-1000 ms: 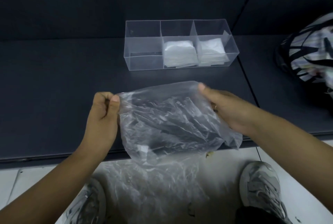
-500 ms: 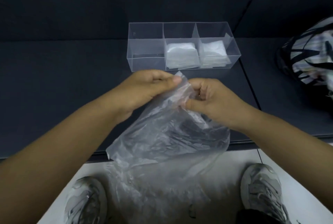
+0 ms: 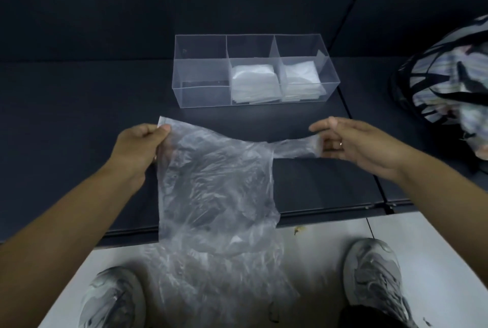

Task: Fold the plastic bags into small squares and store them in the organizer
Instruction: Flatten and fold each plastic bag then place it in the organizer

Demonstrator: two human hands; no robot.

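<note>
Showing the bag (image 3: 211, 185) spread crosswise above the table (image 3: 79, 116), with its long axis running left to right between the 2 hands. The left hand (image 3: 140, 148) pinched the upper left corner between thumb and curled fingers. The right hand (image 3: 361, 148) carried the end of 1 handle (image 3: 293, 147), drawn taut, over nearly straight fingers; whether the thumb closed on it could not be told. The body of the bag hung below the left grip and down past the near table edge, so most of the film lay nearer the left hand. The organizer (image 3: 200, 100) stood just beyond, apart from the bag, with its 3 compartments in a row; folded squares (image 3: 253, 82) filled the middle and right compartments. The next fold probably called for carrying the handle leftward over the body.
</note>
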